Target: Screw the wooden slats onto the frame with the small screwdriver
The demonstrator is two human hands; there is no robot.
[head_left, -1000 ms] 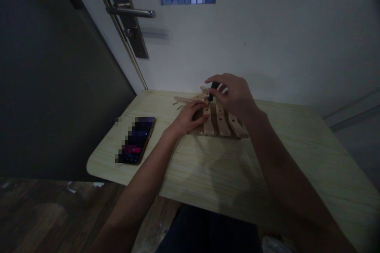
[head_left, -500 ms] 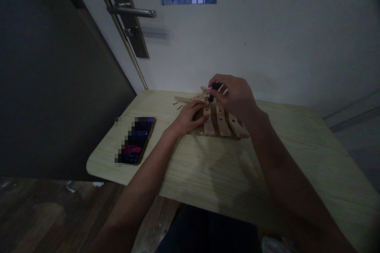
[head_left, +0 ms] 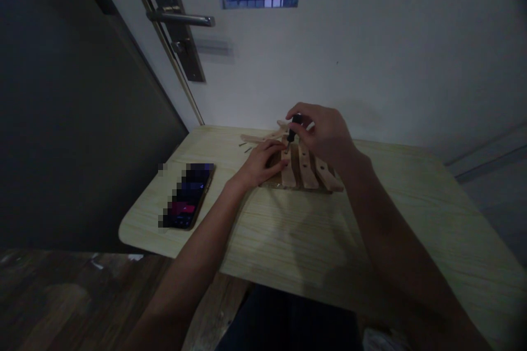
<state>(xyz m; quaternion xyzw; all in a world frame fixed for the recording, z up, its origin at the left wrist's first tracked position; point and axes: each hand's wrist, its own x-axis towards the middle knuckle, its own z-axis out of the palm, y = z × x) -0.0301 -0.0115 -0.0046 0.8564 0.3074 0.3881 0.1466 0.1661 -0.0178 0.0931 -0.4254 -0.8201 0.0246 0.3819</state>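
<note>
While the right hand (head_left: 324, 129) grips a slim black-handled screwdriver (head_left: 292, 135), tip down at a long pale wooden slat (head_left: 289, 176) on a brown board (head_left: 295, 164), the left hand (head_left: 259, 164) lies spread against that slat; screw-turning seems in hand, calling for a well-seated twist.

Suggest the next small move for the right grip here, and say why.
Probably a small turn of the black-handled screwdriver, with light downward pressure. The right grip holds it, its shaft pointing down near a hole in the leftmost of the side-by-side wooden slats; the left grip reaches that slat's left edge, perhaps steadying it. Whether the tip is seated is too small to tell.
</note>
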